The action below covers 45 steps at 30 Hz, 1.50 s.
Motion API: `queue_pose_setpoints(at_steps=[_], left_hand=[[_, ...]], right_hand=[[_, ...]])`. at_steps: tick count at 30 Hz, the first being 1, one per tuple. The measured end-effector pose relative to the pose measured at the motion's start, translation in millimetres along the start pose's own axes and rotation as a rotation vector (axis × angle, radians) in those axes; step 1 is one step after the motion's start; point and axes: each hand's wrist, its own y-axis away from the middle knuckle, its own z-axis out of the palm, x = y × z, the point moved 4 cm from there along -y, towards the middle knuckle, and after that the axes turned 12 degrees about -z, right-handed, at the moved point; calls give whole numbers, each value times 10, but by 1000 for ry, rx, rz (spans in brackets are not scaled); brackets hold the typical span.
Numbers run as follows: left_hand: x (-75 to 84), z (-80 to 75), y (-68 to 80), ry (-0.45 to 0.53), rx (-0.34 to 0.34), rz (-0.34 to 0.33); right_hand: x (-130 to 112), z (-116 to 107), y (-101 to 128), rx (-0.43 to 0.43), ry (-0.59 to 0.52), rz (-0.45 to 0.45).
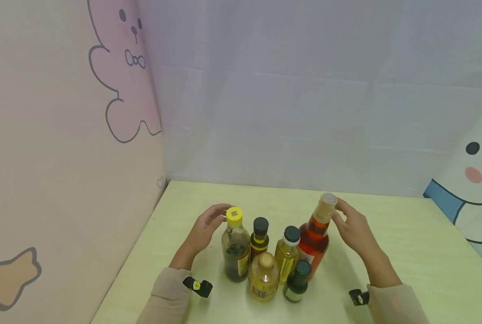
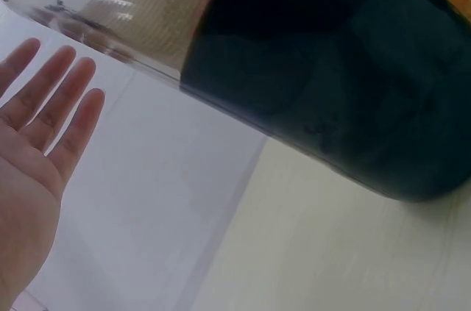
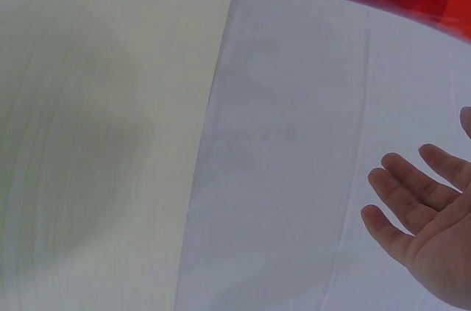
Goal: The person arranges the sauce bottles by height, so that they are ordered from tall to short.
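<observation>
Two beige sleeves (image 1: 168,292), nearest the viewer, each with a black wrist mount (image 1: 198,286) at the cuff. Beyond them, six bottles, apparently upright, in one close group on the desk (image 1: 411,238), somewhat nearer its left edge than its right. Front: a small dark-green bottle (image 1: 296,284) with a pale label, and a squat bottle (image 1: 263,280) of pale-yellow contents, gold stopper, print low on the body. Next, outermost left, a yellow-capped bottle (image 1: 236,260) part-filled with dark liquid, yellowish label, small dark square on the cap; midway, a clear bottle (image 1: 286,257) of yellow liquid, dark cap over a white collar. Behind: a slim dark bottle (image 1: 259,243), black cap, yellow banding; outermost right, a tall red bottle (image 1: 314,240), tan neck wrap, part of a whitish label showing. Brands: none legible. Arrangement: short pieces in front, presumably so that the taller necks stand clear. Left hand (image 1: 202,229), beside the yellow cap: fingers straight and spread, pinching nothing. Right hand (image 1: 355,227), at the tan neck: fingers parted, lightly bent, not gripping; contact cannot be told for either. Their flanking position suggests framing the group from both ends. Past the desk's far edge: a plain grey backdrop (image 1: 297,112).
</observation>
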Motion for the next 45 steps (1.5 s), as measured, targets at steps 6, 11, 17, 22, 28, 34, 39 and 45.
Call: queue_pose_setpoints(at_steps=[6,11,17,22,28,34,39,45], left_hand=[[83,-5,19,41,-44,62],[125,0,38,95,-87,109],[44,5,31,179,-160,181],[-9,42,22,226,-228,214],[18,72,20,198,-244,262],[27,90,16,176,-236,232],[19,103,14,159,-226,194],[55,117,14,145,-232,207]], right_hand=[[-100,-37,-18,27,-17,-50],[-165,-62,-6,47,-55,-64],[-231,-92,15,51,-110,-43],[-291,-121,49,57,-155,-40],[-354,-146,73,64,-205,-85],[-404,-166,98,72,-275,-160],[-468,-170,131,99,-403,-244],[-515,-155,154,114,-511,-325]])
